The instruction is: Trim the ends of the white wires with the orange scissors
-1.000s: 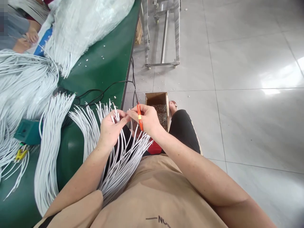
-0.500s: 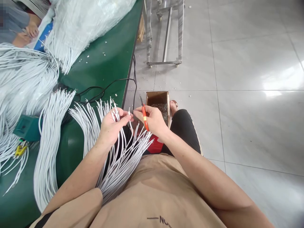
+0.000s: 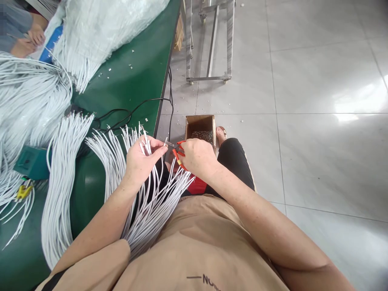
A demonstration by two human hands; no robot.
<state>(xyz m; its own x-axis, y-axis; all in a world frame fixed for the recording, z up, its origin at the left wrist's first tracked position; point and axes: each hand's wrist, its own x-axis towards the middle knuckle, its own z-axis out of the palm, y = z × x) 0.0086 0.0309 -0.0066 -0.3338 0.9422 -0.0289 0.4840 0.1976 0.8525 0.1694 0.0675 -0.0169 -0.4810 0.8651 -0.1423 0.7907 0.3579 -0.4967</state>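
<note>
My left hand [image 3: 141,159] pinches the upper ends of a fan of thin white cables [image 3: 151,198] that drape over my lap. My right hand [image 3: 195,155] grips a red-handled cutter [image 3: 177,151], its metal tip pointing left at the cable end held between my left thumb and fingers. The two hands almost touch above the table's edge. A small open cardboard box [image 3: 200,123] with dark scraps inside stands on the floor just beyond my right hand.
The green table [image 3: 133,81] carries more white cable bundles [image 3: 60,173], a bagged heap [image 3: 100,28], a teal device [image 3: 28,161] and a black cord [image 3: 127,113]. Another person's hands [image 3: 28,38] work at the far left. A metal frame [image 3: 209,44] stands on the tiled floor.
My right hand turned the cutter from upright to level and brought its tip to the cable end in my left hand. The view tilted slightly.
</note>
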